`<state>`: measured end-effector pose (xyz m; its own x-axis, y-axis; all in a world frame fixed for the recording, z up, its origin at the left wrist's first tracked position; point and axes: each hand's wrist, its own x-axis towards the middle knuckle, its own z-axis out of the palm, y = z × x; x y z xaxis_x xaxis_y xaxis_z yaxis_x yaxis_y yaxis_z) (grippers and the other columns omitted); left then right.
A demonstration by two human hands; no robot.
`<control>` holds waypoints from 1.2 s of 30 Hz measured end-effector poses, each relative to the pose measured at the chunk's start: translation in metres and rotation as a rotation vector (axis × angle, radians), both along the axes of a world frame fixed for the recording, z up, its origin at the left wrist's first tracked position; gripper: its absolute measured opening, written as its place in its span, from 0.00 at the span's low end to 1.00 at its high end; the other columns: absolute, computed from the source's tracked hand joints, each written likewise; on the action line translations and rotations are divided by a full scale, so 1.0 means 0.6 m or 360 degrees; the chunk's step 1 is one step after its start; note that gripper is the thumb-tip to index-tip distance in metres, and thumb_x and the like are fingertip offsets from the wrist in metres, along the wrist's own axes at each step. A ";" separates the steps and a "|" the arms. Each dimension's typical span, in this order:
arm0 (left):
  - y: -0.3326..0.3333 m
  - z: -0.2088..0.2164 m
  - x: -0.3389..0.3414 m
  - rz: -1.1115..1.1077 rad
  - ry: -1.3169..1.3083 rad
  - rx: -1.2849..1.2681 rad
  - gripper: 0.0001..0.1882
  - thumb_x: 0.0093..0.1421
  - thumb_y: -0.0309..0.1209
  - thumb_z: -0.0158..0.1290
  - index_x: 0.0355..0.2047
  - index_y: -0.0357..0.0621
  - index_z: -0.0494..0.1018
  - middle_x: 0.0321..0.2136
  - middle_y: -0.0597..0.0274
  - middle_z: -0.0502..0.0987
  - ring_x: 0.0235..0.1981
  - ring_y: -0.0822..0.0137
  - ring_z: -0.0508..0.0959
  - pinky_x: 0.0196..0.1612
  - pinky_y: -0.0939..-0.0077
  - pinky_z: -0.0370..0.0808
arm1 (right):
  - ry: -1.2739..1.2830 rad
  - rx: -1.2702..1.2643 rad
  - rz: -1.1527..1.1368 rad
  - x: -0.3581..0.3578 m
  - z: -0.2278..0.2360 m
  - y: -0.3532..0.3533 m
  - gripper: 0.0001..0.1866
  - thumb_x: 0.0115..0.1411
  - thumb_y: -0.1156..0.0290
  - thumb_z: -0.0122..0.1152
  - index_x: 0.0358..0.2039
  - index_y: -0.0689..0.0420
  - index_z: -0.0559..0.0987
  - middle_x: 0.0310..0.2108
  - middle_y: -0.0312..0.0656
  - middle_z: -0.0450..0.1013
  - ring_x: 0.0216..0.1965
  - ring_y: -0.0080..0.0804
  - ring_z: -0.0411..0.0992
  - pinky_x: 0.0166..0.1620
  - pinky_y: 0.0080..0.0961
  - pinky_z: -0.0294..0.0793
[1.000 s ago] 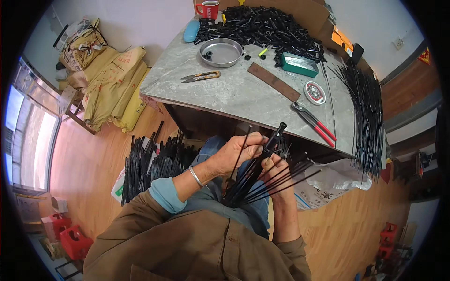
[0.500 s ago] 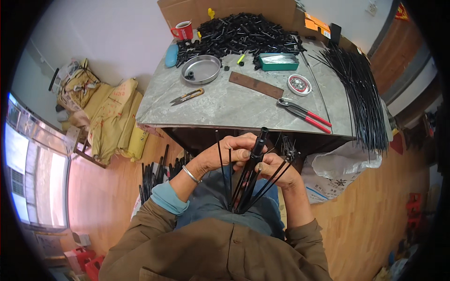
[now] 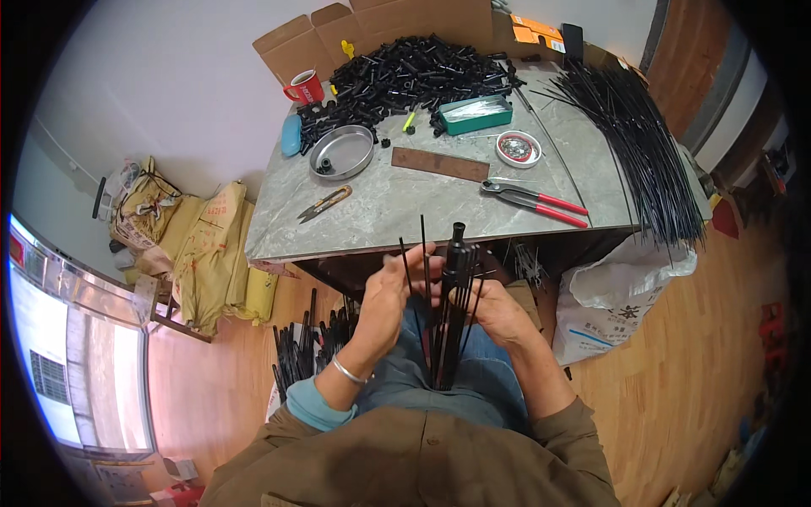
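Black, thin rods [image 3: 445,321] stand bunched at frame centre; we see the left hand [image 3: 390,296] pinching one rod, the right hand [image 3: 492,306] closed round the bundle. They look light, springy, best gripped low, below the grey table [image 3: 397,207].

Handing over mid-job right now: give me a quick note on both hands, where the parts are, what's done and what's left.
Left hand: pinching thin black rods by the black tube assembly.
Right hand: gripping that assembly upright over the lap.
Parts: loose rod bundle at the table's right side; black tube pile at its back; red-handled pliers and snips lie unused.
Done: several rods stand in the assembly.
Left: cannot tell how many.
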<state>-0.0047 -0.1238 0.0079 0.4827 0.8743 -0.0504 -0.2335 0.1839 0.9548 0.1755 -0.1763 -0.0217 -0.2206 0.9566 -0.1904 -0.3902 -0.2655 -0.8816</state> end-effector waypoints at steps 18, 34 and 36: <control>-0.002 0.016 0.030 0.0235 0.0297 0.0093 0.13 0.60 0.27 0.52 0.44 0.33 0.76 0.37 0.65 0.78 0.38 0.78 0.74 0.44 0.83 0.70 | -0.0436 0.0295 -0.0408 -0.044 -0.034 0.016 0.12 0.64 0.65 0.55 0.36 0.63 0.79 0.27 0.30 0.74 0.29 0.15 0.66 0.33 0.17 0.67; 0.010 -0.015 0.039 0.0020 0.0411 0.0383 0.15 0.62 0.32 0.55 0.45 0.36 0.74 0.29 0.71 0.76 0.26 0.83 0.70 0.29 0.87 0.68 | -0.1156 0.0711 -0.0735 -0.042 -0.015 -0.003 0.11 0.60 0.68 0.57 0.31 0.64 0.78 0.26 0.48 0.74 0.27 0.40 0.73 0.32 0.33 0.70; 0.006 -0.011 0.039 0.0064 0.0328 0.0366 0.14 0.62 0.32 0.54 0.44 0.36 0.73 0.30 0.71 0.76 0.29 0.83 0.71 0.32 0.87 0.70 | -0.1234 0.0654 -0.0779 -0.042 -0.002 -0.011 0.09 0.59 0.69 0.58 0.30 0.63 0.78 0.26 0.49 0.74 0.29 0.45 0.73 0.33 0.36 0.71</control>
